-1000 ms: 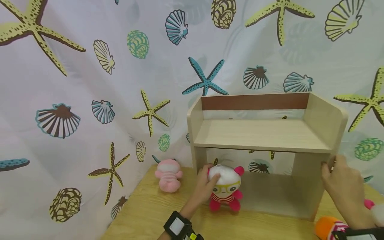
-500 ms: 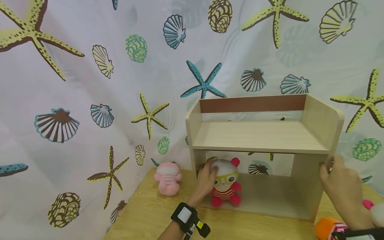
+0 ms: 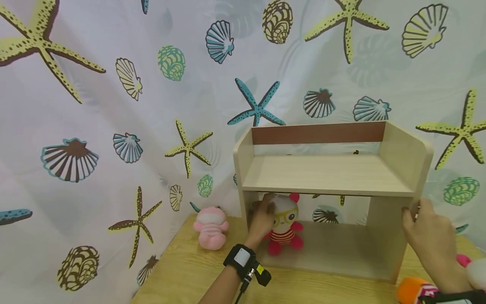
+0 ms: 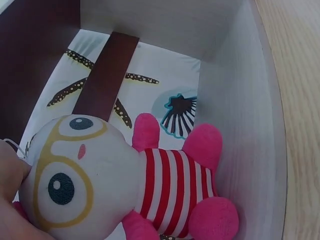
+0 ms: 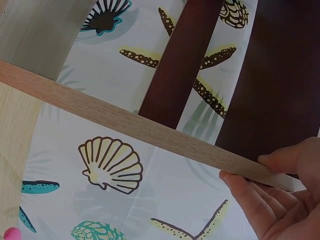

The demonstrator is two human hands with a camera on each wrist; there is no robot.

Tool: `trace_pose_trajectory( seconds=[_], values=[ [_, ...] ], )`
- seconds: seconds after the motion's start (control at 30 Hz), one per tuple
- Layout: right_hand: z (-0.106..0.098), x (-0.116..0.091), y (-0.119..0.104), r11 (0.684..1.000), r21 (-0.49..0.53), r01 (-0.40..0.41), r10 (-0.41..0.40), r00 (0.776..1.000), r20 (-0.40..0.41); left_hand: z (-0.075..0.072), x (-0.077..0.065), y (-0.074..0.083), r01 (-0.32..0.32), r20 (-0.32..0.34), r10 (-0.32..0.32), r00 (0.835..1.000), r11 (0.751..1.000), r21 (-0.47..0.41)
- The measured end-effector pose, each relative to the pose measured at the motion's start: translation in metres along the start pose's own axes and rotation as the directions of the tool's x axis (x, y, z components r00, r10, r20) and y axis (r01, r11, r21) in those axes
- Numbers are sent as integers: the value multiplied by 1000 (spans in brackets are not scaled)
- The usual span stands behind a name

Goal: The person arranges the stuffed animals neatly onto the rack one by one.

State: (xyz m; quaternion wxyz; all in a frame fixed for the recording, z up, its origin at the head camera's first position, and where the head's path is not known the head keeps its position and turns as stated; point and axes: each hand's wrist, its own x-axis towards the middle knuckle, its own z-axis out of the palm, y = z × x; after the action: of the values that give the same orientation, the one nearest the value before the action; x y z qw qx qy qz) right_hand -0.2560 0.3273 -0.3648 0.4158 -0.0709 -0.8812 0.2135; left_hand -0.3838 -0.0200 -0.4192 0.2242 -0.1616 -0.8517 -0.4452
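Head view: past the pink toy [image 3: 211, 228], my left hand [image 3: 263, 219] grips the doll [image 3: 282, 236] by its head, now deeper in the lower compartment of the shelf [image 3: 326, 171] (feet behind the front edge), seemingly well inside; my right hand [image 3: 431, 240] pinches its right side.

Left arm [image 3: 224, 283] outstretched, left fingers [image 3: 268, 197] bent; right fingers [image 5: 252, 200] opposing thumb [image 5: 284, 159].

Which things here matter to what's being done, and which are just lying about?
In use:
bespectacled plush toy, held at the head by the left hand
shelf, gripped by the right hand

Seemingly just lying about:
pink plush toy
orange item, partly hidden
white item, cut off
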Motion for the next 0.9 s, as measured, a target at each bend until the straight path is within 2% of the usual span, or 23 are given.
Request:
trace_pose_trajectory(
  seconds=[0.17, 0.27, 0.37, 0.4, 0.47, 0.53, 0.6, 0.67, 0.7, 0.73, 0.9],
  values=[
    [1, 1, -1, 1000, -5, -19, 19, 1000, 24, 5, 10, -3, 5, -6, -6, 1000, 999, -34],
    [1, 0, 0, 1000, -5, -18, 18, 999, 29, 7, 12, -3, 34, -5, -34, 999, 999, -2],
    [1, -1, 1, 1000, -3, -12, 12, 1000, 20, 10, 13, -3, 51, -21, -49, 999, 993, 104],
    [1, -1, 1, 1000, -2, -10, 10, 1000, 17, 11, 13, -3, 45, -38, -40, 999, 988, 151],
    [2, -2, 1, 1000, 4, -3, 3, 1000, 9, 14, 13, -3, -2, -89, 24, 996, 971, 237],
    [3, -3, 1, 1000, 12, 3, -3, 1000, -9, 15, 13, -3, -75, -129, 129, 983, 932, 355],
    [3, -4, 2, 1000, 16, 6, -6, 1000, -15, 17, 15, -2, -152, -156, 253, 955, 867, 474],
    [3, -4, 2, 1000, 16, 10, -9, 1000, -22, 19, 17, 1, -180, -151, 321, 935, 797, 577],
    [3, -3, 3, 1000, 14, 9, -9, 1000, -17, 20, 18, 3, -180, -136, 331, 934, 764, 620],
    [2, -3, 3, 1000, 12, 8, -8, 1000, -8, 21, 20, 5, -169, -124, 318, 940, 749, 641],
    [2, 1, 5, 1000, 3, 4, -5, 999, 38, 24, 23, 10, -98, -52, 175, 983, 745, 660]
  ],
)
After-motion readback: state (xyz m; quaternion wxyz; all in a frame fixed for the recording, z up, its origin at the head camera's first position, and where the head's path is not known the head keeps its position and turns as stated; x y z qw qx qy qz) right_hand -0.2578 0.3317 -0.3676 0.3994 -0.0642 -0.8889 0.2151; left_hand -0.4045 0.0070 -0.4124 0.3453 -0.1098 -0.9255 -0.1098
